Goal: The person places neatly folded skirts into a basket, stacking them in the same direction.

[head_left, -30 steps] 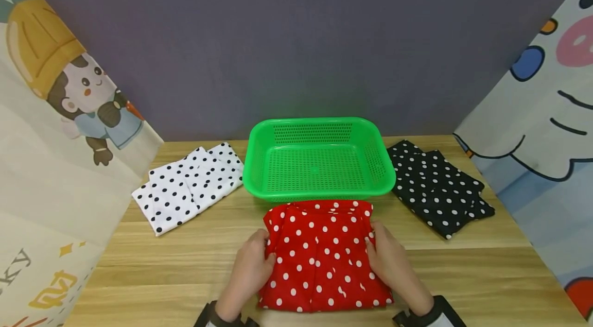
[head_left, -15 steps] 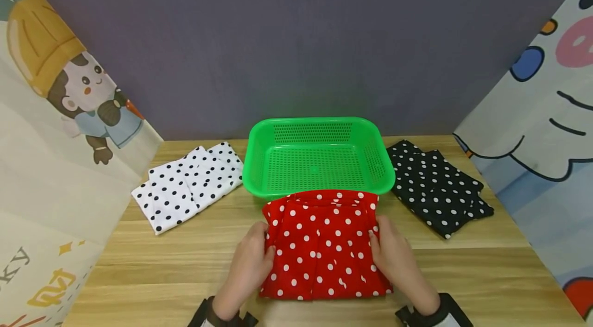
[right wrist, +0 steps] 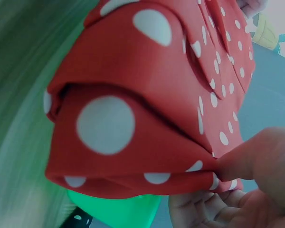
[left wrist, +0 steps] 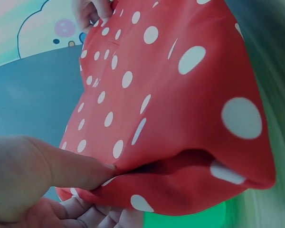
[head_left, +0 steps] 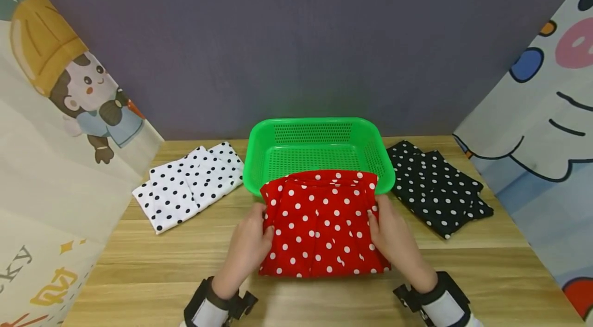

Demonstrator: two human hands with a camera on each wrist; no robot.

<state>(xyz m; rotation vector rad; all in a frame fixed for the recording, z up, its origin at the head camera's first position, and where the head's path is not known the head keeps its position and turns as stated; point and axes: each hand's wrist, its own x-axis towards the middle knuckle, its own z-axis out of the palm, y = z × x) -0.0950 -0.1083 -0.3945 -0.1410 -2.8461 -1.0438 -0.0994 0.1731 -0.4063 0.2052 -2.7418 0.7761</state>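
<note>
A folded red cloth with white dots [head_left: 324, 229] is held up between both hands, its far edge overlapping the front rim of the green basket [head_left: 319, 159]. My left hand [head_left: 248, 242] grips the cloth's left side; in the left wrist view the thumb [left wrist: 80, 171] lies on top and the fingers sit beneath. On the right side my right hand [head_left: 394, 237] pinches the cloth the same way, its thumb [right wrist: 242, 161] over the fold in the right wrist view. The front part of the basket is hidden behind the cloth.
A folded white cloth with black dots [head_left: 190, 185] lies left of the basket, and a folded black cloth with white dots [head_left: 435, 188] lies right of it. The wooden table [head_left: 162, 270] meets a dark grey wall [head_left: 296, 44]; printed sheets stand at both sides.
Both hands have moved forward, away from the body, carrying the red cloth. Its far edge went from in front of the basket to over the front rim. Basket and other cloths stayed put.
</note>
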